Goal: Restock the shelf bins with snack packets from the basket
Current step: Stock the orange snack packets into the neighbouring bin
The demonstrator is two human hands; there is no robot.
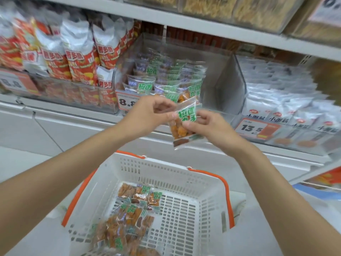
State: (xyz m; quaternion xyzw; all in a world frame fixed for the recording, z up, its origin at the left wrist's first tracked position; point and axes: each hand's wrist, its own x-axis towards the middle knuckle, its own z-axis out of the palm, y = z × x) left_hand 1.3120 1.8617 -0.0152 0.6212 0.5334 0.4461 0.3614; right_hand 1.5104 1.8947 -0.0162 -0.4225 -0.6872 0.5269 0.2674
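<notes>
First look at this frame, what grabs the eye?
Dead centre, both hands hold one clear snack packet with green lettering and orange pieces: left hand at its top corner, right hand on its side. Below them sits a white basket with orange handles and more of the same packets in its left part. Behind, a clear shelf bin holds matching packets, its right side bare.

Retail shop aisle, white shelf of clear bins, price tags, shopping basket
</notes>
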